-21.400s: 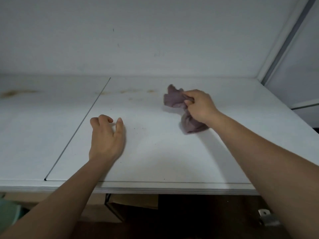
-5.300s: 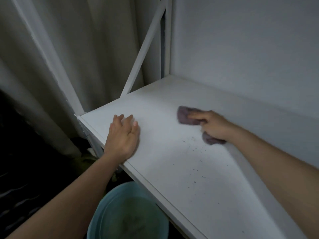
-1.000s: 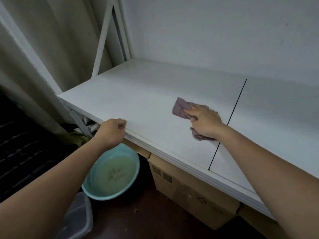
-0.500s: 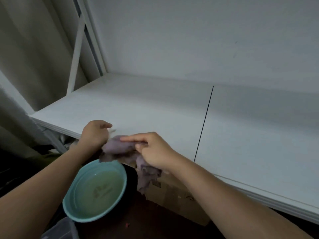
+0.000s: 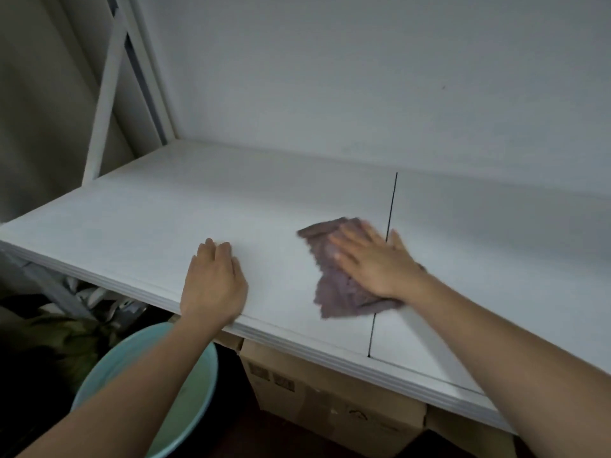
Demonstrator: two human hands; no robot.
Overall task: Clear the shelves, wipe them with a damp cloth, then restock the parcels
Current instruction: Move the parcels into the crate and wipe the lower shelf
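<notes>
Purple cloth — limp, light, bunches easily; right hand presses it flat-fingered on white shelf. Left hand rests flat, fingers open.

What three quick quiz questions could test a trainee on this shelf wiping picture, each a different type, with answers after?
1. True or false: the right hand presses the purple cloth flat on the shelf.
2. Where does the left hand rest? A on the shelf's front part, B in the teal basin, C on the cardboard box.
3. Fill in: below the shelf's front edge sits a teal ____.

Key: 1 true; 2 A; 3 basin.
</notes>
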